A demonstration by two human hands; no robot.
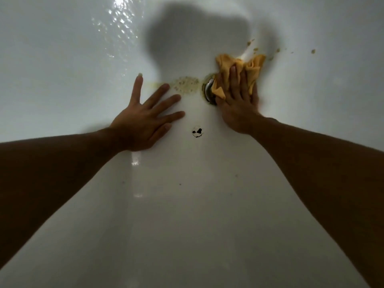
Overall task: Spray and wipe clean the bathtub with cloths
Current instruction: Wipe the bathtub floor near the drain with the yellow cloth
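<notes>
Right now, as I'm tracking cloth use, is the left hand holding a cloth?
No, the left hand lies flat and bare on the bathtub; only the right hand presses the cloth.

Head view: we look forward and steeply down into the bathtub (187, 204).
Nearness: close above its floor.
Lens: wide-angle, our single view.
</notes>
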